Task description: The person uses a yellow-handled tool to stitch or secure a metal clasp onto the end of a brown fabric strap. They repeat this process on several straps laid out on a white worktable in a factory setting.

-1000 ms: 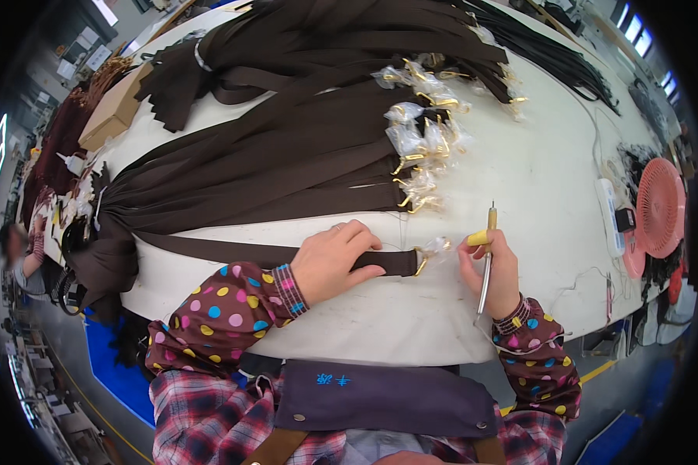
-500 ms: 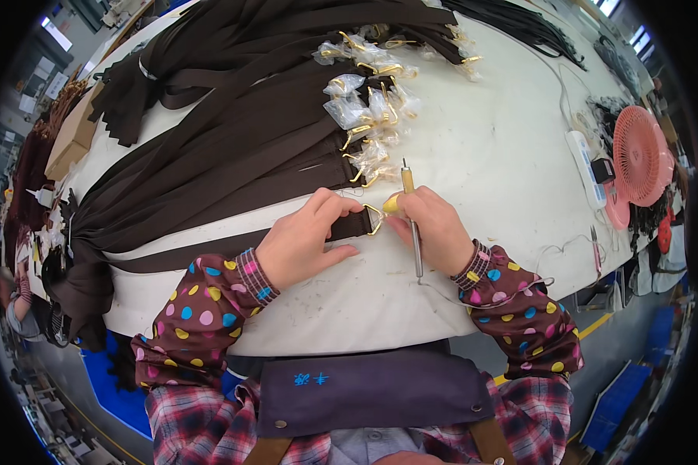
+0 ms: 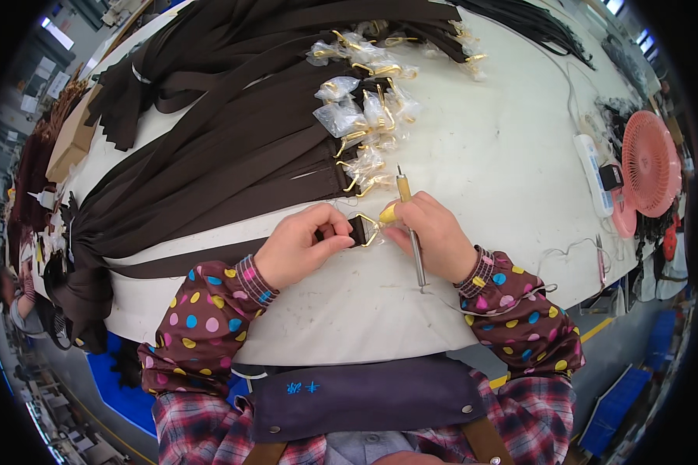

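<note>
My left hand [image 3: 298,246] pinches the end of a dark brown strap [image 3: 186,262] that lies flat across the white table [image 3: 473,155]. A gold metal buckle [image 3: 367,229] sits on that strap end, between my two hands. My right hand [image 3: 430,236] grips a thin pen-like tool with a wooden handle [image 3: 409,225]; a thin cord runs off its lower end, and its fingertips touch the buckle. Both forearms wear brown polka-dot sleeve covers.
A big pile of brown straps [image 3: 240,132] with gold buckles in clear plastic wraps [image 3: 361,116] fills the table's far left and middle. A pink desk fan [image 3: 650,167] and a white power strip [image 3: 592,174] stand at the right. Black straps [image 3: 551,31] lie at the far right corner.
My hands have closed in on the buckle. The strap end with the buckle now sits between my fingertips, and the tool lies lower against my right hand.
</note>
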The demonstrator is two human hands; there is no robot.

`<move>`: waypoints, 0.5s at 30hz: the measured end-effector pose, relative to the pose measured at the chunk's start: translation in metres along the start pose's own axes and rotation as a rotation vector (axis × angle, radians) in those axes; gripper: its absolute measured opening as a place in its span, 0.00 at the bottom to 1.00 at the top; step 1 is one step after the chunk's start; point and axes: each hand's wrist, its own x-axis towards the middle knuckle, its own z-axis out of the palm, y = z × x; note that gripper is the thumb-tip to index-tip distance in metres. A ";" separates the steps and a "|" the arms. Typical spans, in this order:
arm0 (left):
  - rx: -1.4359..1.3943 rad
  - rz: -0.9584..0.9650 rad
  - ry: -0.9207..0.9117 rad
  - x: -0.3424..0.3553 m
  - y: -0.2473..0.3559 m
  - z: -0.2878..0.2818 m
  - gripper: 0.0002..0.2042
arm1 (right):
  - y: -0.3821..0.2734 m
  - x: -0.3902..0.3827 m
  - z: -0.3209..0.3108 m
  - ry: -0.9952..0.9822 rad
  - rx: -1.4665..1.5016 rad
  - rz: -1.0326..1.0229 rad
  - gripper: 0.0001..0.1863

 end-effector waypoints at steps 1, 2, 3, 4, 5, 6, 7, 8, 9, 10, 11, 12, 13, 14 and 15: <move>-0.141 -0.051 0.007 -0.001 -0.004 -0.003 0.06 | 0.000 0.001 0.000 0.001 0.004 -0.007 0.16; -0.099 -0.066 -0.034 -0.002 -0.010 -0.006 0.06 | -0.001 0.001 0.001 0.002 0.009 -0.013 0.16; -0.113 -0.053 -0.084 -0.002 -0.009 -0.008 0.06 | -0.001 0.001 0.001 0.003 0.007 -0.013 0.15; -0.126 -0.039 -0.135 -0.003 -0.006 -0.009 0.05 | 0.000 0.000 0.001 0.002 0.005 -0.014 0.15; -0.139 -0.026 -0.187 -0.003 -0.004 -0.010 0.05 | 0.001 0.000 0.001 0.001 0.004 -0.015 0.15; -0.164 -0.034 -0.182 -0.004 -0.004 -0.013 0.06 | 0.002 0.000 0.000 0.001 0.003 -0.017 0.15; -0.189 -0.042 -0.178 -0.005 -0.004 -0.015 0.06 | 0.001 0.000 0.000 -0.010 0.003 0.011 0.15; -0.214 -0.051 -0.174 -0.005 -0.005 -0.016 0.06 | 0.000 0.001 -0.001 -0.021 0.003 0.040 0.14; -0.234 -0.031 -0.129 -0.003 -0.003 -0.016 0.06 | -0.002 0.002 -0.003 -0.033 0.000 0.068 0.13; -0.254 -0.010 -0.085 -0.001 -0.002 -0.015 0.07 | -0.003 0.002 -0.004 -0.015 0.032 0.089 0.13; -0.274 0.010 -0.041 0.000 0.000 -0.014 0.07 | -0.003 0.003 -0.005 0.003 0.063 0.110 0.12; -0.332 0.007 -0.058 -0.001 -0.003 -0.014 0.08 | -0.003 0.004 -0.005 0.019 0.096 0.127 0.11; -0.372 0.032 -0.042 -0.001 -0.007 -0.012 0.08 | -0.002 0.004 -0.006 0.046 0.136 0.134 0.12; -0.412 0.057 -0.025 -0.001 -0.012 -0.010 0.08 | 0.000 0.005 -0.006 0.072 0.177 0.141 0.13; -0.459 0.082 -0.010 -0.001 -0.016 -0.007 0.09 | 0.001 0.005 -0.006 0.094 0.213 0.149 0.15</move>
